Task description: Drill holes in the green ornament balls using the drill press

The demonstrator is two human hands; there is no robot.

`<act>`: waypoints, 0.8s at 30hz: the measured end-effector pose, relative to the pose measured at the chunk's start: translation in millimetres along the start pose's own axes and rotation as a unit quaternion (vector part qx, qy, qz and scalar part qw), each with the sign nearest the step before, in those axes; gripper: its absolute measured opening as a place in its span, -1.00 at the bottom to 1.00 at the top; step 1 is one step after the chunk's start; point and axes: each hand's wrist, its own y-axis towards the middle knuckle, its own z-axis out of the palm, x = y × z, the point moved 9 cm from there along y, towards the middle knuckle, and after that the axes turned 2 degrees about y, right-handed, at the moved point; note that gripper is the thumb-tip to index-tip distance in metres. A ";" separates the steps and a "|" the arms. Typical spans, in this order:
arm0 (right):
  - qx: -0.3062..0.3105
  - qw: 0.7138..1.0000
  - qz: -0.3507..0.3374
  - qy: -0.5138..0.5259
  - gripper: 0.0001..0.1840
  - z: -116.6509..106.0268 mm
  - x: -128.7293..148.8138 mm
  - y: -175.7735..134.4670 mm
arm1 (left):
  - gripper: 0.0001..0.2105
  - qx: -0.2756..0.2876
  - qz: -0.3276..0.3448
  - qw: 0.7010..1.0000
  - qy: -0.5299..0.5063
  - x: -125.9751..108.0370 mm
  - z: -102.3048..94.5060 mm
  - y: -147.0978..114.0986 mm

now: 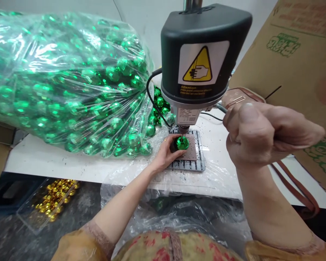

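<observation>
My left hand (167, 152) is closed around the side of a shiny green faceted ball (183, 143). The ball sits on a brownish board (191, 150) over the slotted metal base (201, 165) of a small drill press (198, 61). Straight above it, the drill's chuck (183, 129) points down, and the thin bit meets the top of the ball. To the right of the machine, my right hand (250, 134) is raised in a fist around the drill press lever (220, 107), whose grip is hidden by my fingers.
A large clear bag (70, 83) of green balls fills the left of the white table (81, 165). Loose green balls (160, 105) lie behind the machine. A cardboard box (296, 65) and brown strap (301, 192) are at right. Gold balls (55, 197) sit in a bin below left.
</observation>
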 end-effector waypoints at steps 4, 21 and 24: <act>-0.042 0.995 -0.085 -0.030 -0.39 -3.1 7.7 -4.2 | -0.49 0.001 0.000 1.000 -0.006 -1.0 -0.1 -0.2; -0.011 0.970 -0.241 0.015 -0.49 -1.0 6.0 -20.6 | -0.49 -0.003 -0.009 1.000 -0.015 3.8 0.4 -1.2; 0.006 0.967 -0.254 0.019 -0.51 0.0 6.7 -21.0 | -0.49 -0.003 -0.011 1.000 -0.021 3.5 0.6 -1.6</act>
